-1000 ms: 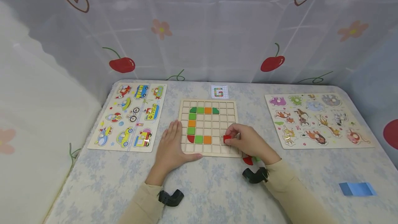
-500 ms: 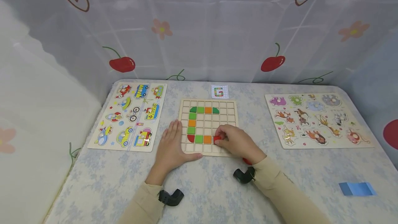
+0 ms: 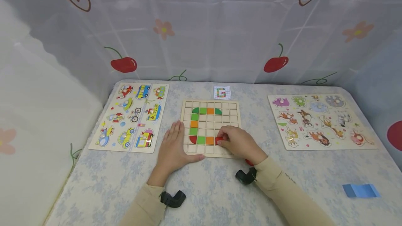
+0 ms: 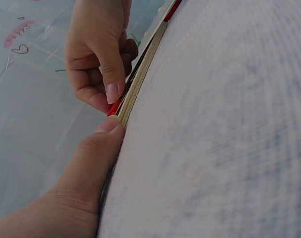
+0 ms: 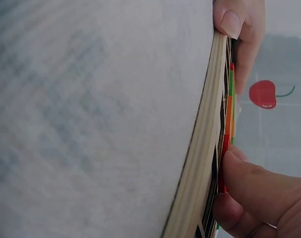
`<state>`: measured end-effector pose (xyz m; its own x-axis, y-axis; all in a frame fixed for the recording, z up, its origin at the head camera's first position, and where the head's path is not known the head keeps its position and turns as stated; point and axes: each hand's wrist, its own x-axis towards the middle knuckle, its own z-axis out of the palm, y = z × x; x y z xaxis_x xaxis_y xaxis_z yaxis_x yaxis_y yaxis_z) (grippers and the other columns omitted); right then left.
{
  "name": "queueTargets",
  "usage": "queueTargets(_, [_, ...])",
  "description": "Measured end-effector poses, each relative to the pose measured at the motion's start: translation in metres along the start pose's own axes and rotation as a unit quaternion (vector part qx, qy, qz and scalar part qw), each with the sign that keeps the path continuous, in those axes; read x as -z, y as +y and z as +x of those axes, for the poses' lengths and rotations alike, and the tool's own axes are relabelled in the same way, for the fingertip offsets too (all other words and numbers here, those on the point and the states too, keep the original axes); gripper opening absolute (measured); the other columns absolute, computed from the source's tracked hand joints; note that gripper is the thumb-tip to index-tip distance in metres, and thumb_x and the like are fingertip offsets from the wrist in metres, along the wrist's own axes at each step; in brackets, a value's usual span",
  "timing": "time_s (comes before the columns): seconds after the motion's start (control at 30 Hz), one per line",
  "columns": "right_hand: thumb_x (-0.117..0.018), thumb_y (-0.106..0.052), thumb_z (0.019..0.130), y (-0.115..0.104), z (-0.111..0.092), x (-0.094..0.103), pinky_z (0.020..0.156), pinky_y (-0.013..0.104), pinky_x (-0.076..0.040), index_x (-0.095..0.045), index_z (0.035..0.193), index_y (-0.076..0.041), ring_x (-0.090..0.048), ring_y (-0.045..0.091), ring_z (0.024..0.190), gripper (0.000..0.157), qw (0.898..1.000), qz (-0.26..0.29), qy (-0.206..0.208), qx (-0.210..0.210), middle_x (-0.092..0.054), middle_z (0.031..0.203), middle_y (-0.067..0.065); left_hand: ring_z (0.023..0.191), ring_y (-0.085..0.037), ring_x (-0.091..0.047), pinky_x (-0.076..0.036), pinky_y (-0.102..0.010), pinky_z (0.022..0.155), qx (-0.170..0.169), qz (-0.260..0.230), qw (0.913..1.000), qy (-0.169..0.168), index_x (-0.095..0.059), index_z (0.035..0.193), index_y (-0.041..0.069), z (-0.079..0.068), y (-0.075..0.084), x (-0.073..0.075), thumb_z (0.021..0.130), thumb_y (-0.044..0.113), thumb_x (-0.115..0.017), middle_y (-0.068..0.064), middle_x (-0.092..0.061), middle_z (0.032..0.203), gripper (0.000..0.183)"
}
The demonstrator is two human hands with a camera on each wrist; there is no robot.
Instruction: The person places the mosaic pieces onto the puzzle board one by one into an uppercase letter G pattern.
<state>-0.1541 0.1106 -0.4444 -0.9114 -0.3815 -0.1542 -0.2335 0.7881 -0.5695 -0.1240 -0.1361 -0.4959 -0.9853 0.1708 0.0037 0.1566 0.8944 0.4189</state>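
A wooden grid board (image 3: pixel 201 151) lies in the middle of the table. Green, orange and red tiles sit in its cells as a C-like outline. My right hand (image 3: pixel 240 144) pinches a red tile (image 3: pixel 217 140) in the lower row, just right of an orange tile (image 3: pixel 209 140). In the right wrist view, thumb and fingertips touch this red tile (image 5: pixel 224 158); its full shape is hidden. Fairly straight fingers of my left hand (image 3: pixel 172 152) lie along the board's left edge, the thumb stretched along the front edge.
Behind the board lies a small pattern card (image 3: pixel 222 92). A vehicle puzzle (image 3: pixel 130 118) lies left, an animal puzzle (image 3: pixel 320 123) right. Another red piece (image 3: pixel 249 162) is mostly hidden by my right wrist. A blue folded strip (image 3: pixel 361 191) lies at front right.
My right hand has moved left with the red tile, from farther right on the board to beside the orange tile, and the tile now lies lower. My left hand has stayed put.
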Motion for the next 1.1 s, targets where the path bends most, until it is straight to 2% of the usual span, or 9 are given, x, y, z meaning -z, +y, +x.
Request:
queueTargets(0.23, [-0.076, -0.026, 0.088, 0.002, -0.002, 0.001, 0.062, 0.027, -0.043, -0.072, 0.092, -0.021, -0.051, 0.013, 0.068, 0.008, 1.0, -0.017, -0.001, 0.01, -0.059, 0.074, -0.007, 0.157, -0.023, -0.004, -0.01, -0.044, 0.128, 0.001, 0.0, 1.0, 0.001, -0.008, 0.16, 0.006, 0.0, 0.0, -0.001, 0.061, 0.091, -0.061, -0.008, -0.008, 0.169, 0.141])
queueTargets(0.37, [-0.075, -0.023, 0.089, 0.006, -0.011, 0.009, 0.062, 0.026, -0.043, -0.075, 0.104, -0.019, -0.05, 0.012, 0.07, 0.016, 1.0, -0.012, -0.005, 0.022, -0.061, 0.082, -0.008, 0.157, -0.024, -0.005, -0.01, -0.045, 0.127, -0.003, -0.002, 1.0, 0.005, -0.009, 0.16, 0.006, 0.001, 0.001, -0.002, 0.061, 0.091, -0.061, -0.008, -0.008, 0.169, 0.141])
queueTargets(0.47, [-0.073, -0.02, 0.091, 0.014, -0.022, 0.02, 0.058, 0.026, -0.043, -0.071, 0.116, -0.017, -0.049, 0.012, 0.067, 0.026, 1.0, 0.014, -0.007, 0.02, -0.059, 0.084, -0.006, 0.157, -0.025, -0.006, -0.011, -0.046, 0.127, -0.004, -0.001, 1.0, 0.007, -0.009, 0.16, 0.005, 0.001, 0.001, -0.002, 0.061, 0.091, -0.061, -0.009, -0.009, 0.168, 0.14])
queueTargets(0.6, [-0.071, -0.019, 0.092, 0.031, -0.041, 0.035, 0.052, 0.025, -0.042, -0.066, 0.124, -0.016, -0.046, 0.012, 0.06, 0.033, 0.999, 0.029, -0.008, 0.016, -0.058, 0.087, -0.004, 0.157, -0.025, -0.005, -0.011, -0.046, 0.127, -0.003, 0.002, 1.0, 0.005, -0.01, 0.16, 0.005, 0.0, 0.0, -0.002, 0.061, 0.091, -0.061, -0.009, -0.009, 0.168, 0.141])
queueTargets(0.87, [-0.077, -0.019, 0.087, 0.069, -0.082, 0.053, 0.058, 0.023, -0.042, -0.066, 0.123, -0.015, -0.044, 0.008, 0.065, 0.038, 1.0, 0.015, -0.023, -0.002, -0.059, 0.1, -0.001, 0.157, -0.025, -0.006, -0.011, -0.046, 0.127, -0.003, 0.002, 1.0, 0.005, -0.011, 0.159, 0.005, 0.0, 0.0, 0.0, 0.06, 0.092, -0.061, -0.01, -0.01, 0.168, 0.141])
queueTargets(1.1, [-0.079, -0.015, 0.083, 0.087, -0.095, 0.048, 0.063, 0.021, -0.043, -0.07, 0.109, -0.02, -0.045, 0.007, 0.07, 0.028, 1.0, 0.016, -0.016, -0.004, -0.06, 0.105, -0.004, 0.157, -0.023, -0.004, -0.01, -0.046, 0.127, -0.005, 0.001, 1.0, 0.004, -0.01, 0.16, 0.006, 0.0, -0.001, -0.001, 0.06, 0.095, -0.056, -0.008, -0.009, 0.168, 0.142])
